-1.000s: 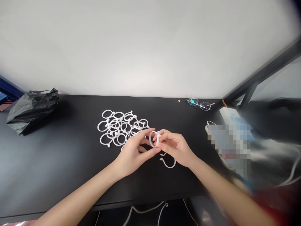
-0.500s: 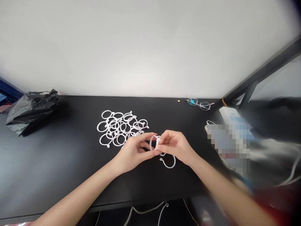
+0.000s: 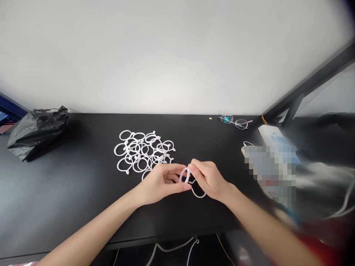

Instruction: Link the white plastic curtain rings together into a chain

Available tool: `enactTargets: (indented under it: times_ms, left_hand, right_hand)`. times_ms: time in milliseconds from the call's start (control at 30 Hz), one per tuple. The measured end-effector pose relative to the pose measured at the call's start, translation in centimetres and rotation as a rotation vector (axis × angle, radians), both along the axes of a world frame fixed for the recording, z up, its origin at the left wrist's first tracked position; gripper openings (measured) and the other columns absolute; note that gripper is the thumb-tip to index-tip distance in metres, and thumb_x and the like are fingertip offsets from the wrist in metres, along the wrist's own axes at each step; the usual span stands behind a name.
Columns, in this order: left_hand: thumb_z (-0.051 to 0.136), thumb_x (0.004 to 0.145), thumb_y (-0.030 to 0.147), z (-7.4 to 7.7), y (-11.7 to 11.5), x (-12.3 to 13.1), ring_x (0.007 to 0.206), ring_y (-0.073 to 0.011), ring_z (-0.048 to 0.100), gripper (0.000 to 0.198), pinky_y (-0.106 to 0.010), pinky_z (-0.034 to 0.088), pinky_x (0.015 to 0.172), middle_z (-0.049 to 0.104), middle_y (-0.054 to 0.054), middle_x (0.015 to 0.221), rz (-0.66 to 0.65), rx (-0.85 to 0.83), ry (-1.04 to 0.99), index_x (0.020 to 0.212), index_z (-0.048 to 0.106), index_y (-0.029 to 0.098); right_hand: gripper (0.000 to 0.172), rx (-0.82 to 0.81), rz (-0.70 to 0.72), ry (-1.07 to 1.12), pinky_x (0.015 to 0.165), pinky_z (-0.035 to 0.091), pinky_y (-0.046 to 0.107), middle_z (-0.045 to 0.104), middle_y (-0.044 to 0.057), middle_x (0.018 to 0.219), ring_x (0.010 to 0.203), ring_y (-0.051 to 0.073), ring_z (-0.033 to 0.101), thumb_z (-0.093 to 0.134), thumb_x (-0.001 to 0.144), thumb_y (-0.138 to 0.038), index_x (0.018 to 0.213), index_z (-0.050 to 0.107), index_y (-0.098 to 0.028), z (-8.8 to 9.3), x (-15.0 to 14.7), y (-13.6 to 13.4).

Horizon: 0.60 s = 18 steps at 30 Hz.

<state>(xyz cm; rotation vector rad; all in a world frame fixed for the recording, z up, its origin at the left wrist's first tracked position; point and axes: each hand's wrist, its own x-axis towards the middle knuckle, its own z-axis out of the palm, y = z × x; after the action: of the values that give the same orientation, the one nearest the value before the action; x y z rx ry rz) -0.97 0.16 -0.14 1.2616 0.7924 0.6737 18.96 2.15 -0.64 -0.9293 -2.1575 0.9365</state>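
Observation:
Between my two hands is a white plastic ring (image 3: 181, 176), held upright above the black table. My left hand (image 3: 163, 181) grips its left side between thumb and fingers. The fingers of my right hand (image 3: 205, 177) pinch its top near the small knob. Another white ring (image 3: 199, 196) lies on the table, partly hidden beneath my right hand. A loose pile of several white rings (image 3: 141, 149), each with small rounded knobs, lies beyond my left hand.
At the left of the black table (image 3: 91, 199) sits a crumpled black plastic bag (image 3: 39, 129). Eyeglasses (image 3: 234, 121) rest near the back wall. A white and blue box (image 3: 273, 138) stands on the right, beside a blurred-out item. Cables hang below the front edge.
Both hands have moved slightly down with the ring. My right hand has turned, its fingers now closed at the ring's top, and it covers more of the ring on the table.

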Motion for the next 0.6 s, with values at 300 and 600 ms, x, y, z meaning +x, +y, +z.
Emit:
enactTargets:
  times_ms: [300, 600]
  left_hand:
    - [0.071, 0.082, 0.035, 0.09, -0.23, -0.11, 0.080, -0.0178, 0.070, 0.035, -0.032, 0.058, 0.077, 0.072, -0.007, 0.090, -0.030, -0.032, 0.007, 0.111, 0.068, 0.015]
    - [0.055, 0.091, 0.044, 0.22, -0.38, 0.07, 0.058, -0.0066, 0.049, 0.035, -0.027, 0.060, 0.064, 0.051, 0.004, 0.071, 0.021, 0.027, 0.045, 0.113, 0.066, 0.018]
  right_hand:
    - [0.036, -0.104, -0.005, 0.074, 0.048, 0.025, 0.023, 0.031, -0.006, 0.056, 0.047, 0.007, 0.028, 0.035, 0.102, -0.027, 0.066, 0.031, -0.020, -0.03, -0.26, -0.14]
    - [0.040, -0.104, -0.076, 0.103, 0.050, 0.030, 0.022, 0.037, -0.005, 0.055, 0.048, 0.007, 0.037, 0.035, 0.102, -0.029, 0.064, 0.041, -0.019, -0.21, -0.40, -0.13]
